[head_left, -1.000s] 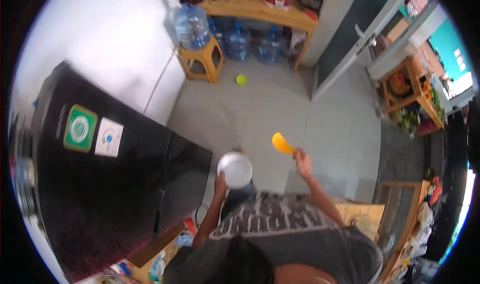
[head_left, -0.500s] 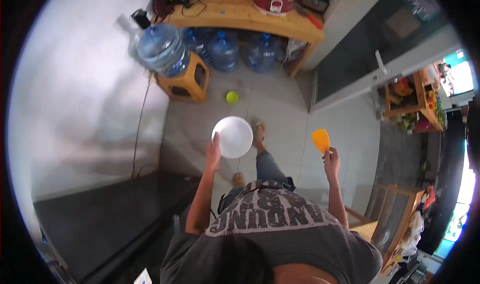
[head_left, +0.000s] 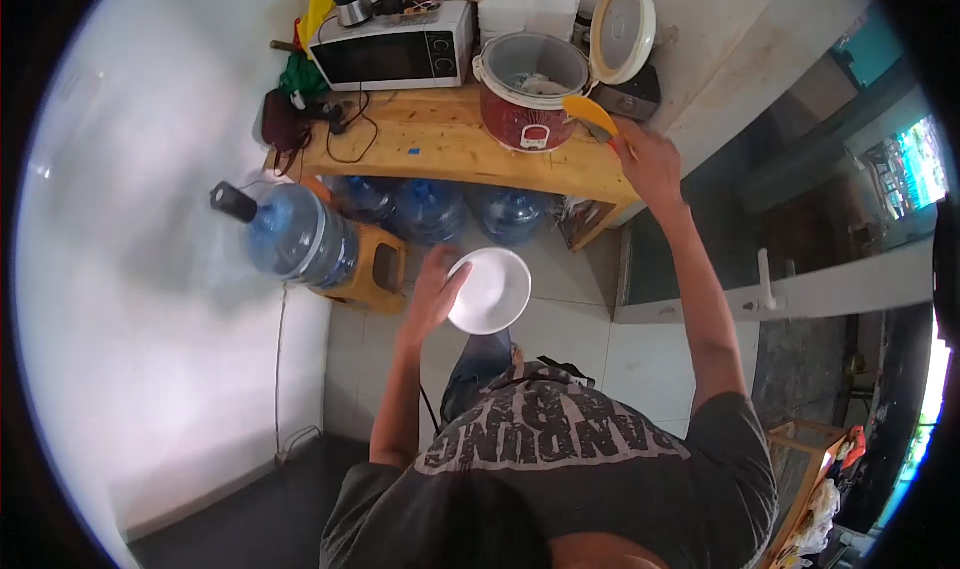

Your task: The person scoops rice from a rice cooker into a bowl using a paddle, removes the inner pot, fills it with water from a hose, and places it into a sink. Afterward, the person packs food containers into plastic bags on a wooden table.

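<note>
My left hand (head_left: 436,291) grips the left rim of a white bowl (head_left: 490,291), thumb over the edge. Nothing shows inside the bowl. In my right hand (head_left: 648,161) is an orange rice paddle (head_left: 590,112), its blade pointing left at the front right rim of a red rice cooker (head_left: 520,119). Whether the blade touches the rim I cannot tell. The cooker's lid (head_left: 623,31) stands raised on the right. Some whitish rice (head_left: 540,84) lies low in the grey inner pot.
The cooker stands on a wooden table (head_left: 440,149) beside a microwave (head_left: 392,57) and a stack of white boxes (head_left: 527,7). Large water bottles (head_left: 430,209) sit underneath. Another bottle (head_left: 290,234) with a pump rests on a yellow stool (head_left: 375,269). A glass door (head_left: 800,294) is at right.
I have come closer to the table. My right hand has carried the rice paddle forward and up to the cooker. My left hand still holds the bowl, now slightly further right.
</note>
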A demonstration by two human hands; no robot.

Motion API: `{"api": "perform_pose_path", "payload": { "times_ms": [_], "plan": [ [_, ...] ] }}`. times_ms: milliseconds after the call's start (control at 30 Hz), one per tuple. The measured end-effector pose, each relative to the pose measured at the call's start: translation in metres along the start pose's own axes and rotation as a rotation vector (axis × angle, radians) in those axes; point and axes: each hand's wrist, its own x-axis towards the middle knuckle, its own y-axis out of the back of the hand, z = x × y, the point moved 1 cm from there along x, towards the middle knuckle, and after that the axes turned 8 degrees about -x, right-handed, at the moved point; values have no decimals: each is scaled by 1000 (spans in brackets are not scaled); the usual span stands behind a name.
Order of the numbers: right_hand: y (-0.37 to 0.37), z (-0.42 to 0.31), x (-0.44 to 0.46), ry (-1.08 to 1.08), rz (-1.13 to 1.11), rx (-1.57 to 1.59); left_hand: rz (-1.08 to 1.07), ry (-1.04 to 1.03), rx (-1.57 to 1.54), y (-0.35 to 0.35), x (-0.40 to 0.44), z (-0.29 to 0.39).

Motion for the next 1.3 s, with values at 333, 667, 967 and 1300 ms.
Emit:
{"api": "perform_pose_path", "payload": {
  "times_ms": [333, 667, 967, 1300],
  "plan": [
    [-248, 40, 248, 468, -227, -526, -288, -404, 47, 10, 281, 33],
    [-343, 58, 289, 976, -282, -471, -451, -440, 101, 1, 355, 4],
    [-327, 99, 286, 1164, -594, -555, -489, -386, 60, -3, 365, 10],
    [-318, 83, 271, 874, -1269, -550, -465, -398, 26, -5, 367, 17]
  ]
}}
